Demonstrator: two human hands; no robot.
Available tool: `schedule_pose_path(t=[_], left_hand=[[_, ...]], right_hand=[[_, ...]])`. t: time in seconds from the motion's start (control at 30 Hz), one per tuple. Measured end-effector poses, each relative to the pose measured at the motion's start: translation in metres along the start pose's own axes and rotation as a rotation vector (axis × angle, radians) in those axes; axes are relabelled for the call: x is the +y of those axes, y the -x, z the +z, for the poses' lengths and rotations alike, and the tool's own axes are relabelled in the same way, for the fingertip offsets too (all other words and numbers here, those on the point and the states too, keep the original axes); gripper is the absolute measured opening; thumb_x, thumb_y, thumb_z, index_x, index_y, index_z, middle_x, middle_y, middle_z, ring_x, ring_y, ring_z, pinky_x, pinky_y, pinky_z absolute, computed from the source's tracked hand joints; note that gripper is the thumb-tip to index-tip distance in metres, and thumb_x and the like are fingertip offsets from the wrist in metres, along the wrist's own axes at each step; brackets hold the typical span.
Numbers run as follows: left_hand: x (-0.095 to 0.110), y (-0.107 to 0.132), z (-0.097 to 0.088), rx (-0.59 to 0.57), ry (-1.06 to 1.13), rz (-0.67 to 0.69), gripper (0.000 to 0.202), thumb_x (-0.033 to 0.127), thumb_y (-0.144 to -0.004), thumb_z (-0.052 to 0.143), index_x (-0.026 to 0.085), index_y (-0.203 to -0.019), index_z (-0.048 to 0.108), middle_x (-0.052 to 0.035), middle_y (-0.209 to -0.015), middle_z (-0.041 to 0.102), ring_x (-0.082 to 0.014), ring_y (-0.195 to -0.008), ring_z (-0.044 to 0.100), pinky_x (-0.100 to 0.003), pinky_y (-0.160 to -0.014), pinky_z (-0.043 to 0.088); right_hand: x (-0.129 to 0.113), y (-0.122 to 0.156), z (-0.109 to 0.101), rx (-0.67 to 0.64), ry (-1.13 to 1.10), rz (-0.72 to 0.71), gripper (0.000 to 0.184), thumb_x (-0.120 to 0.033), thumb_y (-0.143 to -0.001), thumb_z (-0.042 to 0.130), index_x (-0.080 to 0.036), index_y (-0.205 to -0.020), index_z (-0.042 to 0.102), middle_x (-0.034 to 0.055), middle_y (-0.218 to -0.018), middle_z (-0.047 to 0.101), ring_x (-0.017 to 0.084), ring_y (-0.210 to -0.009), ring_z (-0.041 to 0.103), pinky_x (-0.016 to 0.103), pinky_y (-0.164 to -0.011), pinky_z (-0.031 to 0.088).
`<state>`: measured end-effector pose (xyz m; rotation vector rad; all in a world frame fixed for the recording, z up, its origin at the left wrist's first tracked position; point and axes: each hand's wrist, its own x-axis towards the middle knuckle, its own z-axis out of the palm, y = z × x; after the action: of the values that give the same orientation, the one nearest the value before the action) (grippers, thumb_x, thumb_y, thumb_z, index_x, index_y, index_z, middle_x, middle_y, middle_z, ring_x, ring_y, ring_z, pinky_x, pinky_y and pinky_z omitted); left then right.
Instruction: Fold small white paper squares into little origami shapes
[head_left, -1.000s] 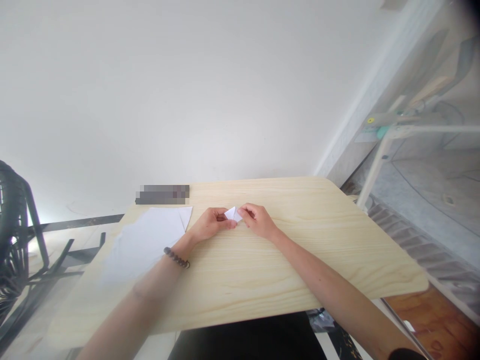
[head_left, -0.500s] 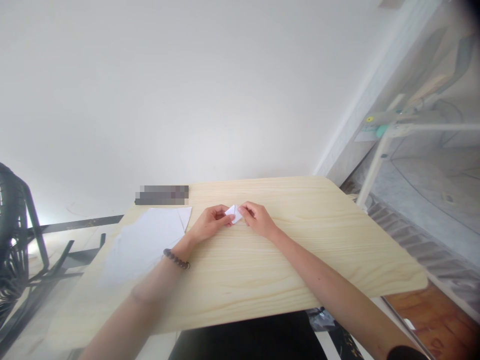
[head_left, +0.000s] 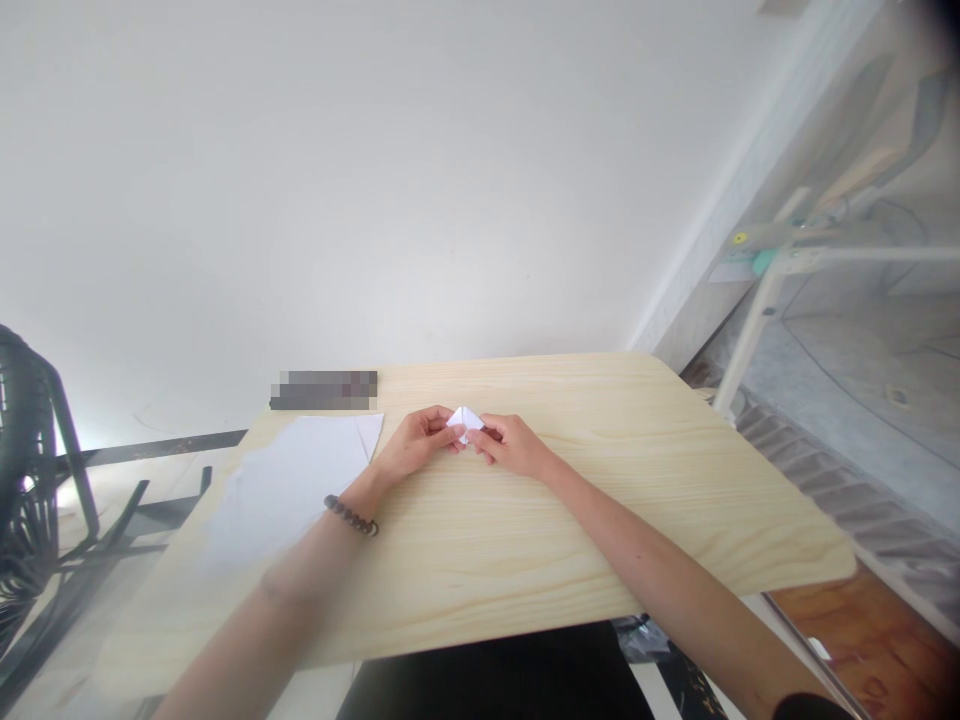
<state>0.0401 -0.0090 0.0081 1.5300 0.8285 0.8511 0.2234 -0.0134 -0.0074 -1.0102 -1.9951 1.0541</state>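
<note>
A small folded white paper piece (head_left: 463, 419) is pinched between both my hands above the middle of a light wooden table (head_left: 570, 520). My left hand (head_left: 417, 445), with a dark bead bracelet at the wrist, grips its left side with curled fingers. My right hand (head_left: 511, 446) grips its right side, thumb and fingers pressed together. The two hands touch each other around the paper, and most of the paper is hidden by the fingers.
White paper sheets (head_left: 300, 475) lie on the table left of my hands. A dark flat object (head_left: 324, 390) sits at the far table edge by the white wall. A black fan guard (head_left: 26, 470) stands at the left; a white frame (head_left: 757, 320) and stairs at the right.
My right hand has slid slightly left and closer to the left hand, closing over the paper. The paper's tip now sticks up between the fingers.
</note>
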Motion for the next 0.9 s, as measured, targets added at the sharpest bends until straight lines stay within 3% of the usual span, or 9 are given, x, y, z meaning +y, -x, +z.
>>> schedule_pose_path(t=[0.3, 0.47, 0.73, 0.9], left_hand=[[0.0005, -0.0008, 0.0016, 0.082, -0.007, -0.018, 0.028, 0.039, -0.078, 0.049, 0.013, -0.082, 0.059, -0.0045, -0.078, 0.062, -0.0152, -0.074, 0.056, -0.026, -0.065, 0.045], [-0.0029, -0.0026, -0.0010, 0.081, -0.018, -0.034, 0.028, 0.039, -0.076, 0.052, 0.012, -0.077, 0.060, -0.0039, -0.075, 0.063, -0.0139, -0.069, 0.055, -0.025, -0.065, 0.044], [-0.0015, -0.0007, 0.0011, 0.051, -0.013, 0.001, 0.028, 0.035, -0.075, 0.055, 0.013, -0.091, 0.058, -0.0059, -0.086, 0.062, -0.0153, -0.075, 0.057, -0.028, -0.070, 0.044], [-0.0019, -0.0010, -0.0016, 0.026, -0.037, -0.013, 0.027, 0.034, -0.072, 0.058, 0.012, -0.088, 0.058, -0.0053, -0.079, 0.063, -0.0147, -0.072, 0.057, -0.028, -0.070, 0.044]], right_hand=[[-0.0062, 0.0026, -0.0014, -0.015, 0.078, 0.026, 0.031, -0.039, -0.081, 0.041, -0.015, -0.065, 0.050, -0.0013, -0.055, 0.052, 0.007, -0.047, 0.048, 0.018, -0.046, 0.036], [-0.0071, 0.0031, -0.0006, -0.037, 0.088, 0.035, 0.031, -0.041, -0.081, 0.041, -0.015, -0.067, 0.052, -0.0015, -0.054, 0.051, 0.007, -0.046, 0.047, 0.018, -0.046, 0.035], [0.0005, 0.0003, 0.0010, 0.029, 0.024, 0.030, 0.027, -0.039, -0.081, 0.041, -0.014, -0.074, 0.052, -0.0003, -0.061, 0.054, 0.006, -0.046, 0.048, 0.018, -0.045, 0.037], [0.0006, 0.0006, 0.0009, 0.016, 0.021, 0.013, 0.029, -0.037, -0.082, 0.039, -0.013, -0.075, 0.053, -0.0006, -0.058, 0.052, 0.006, -0.046, 0.048, 0.018, -0.046, 0.038]])
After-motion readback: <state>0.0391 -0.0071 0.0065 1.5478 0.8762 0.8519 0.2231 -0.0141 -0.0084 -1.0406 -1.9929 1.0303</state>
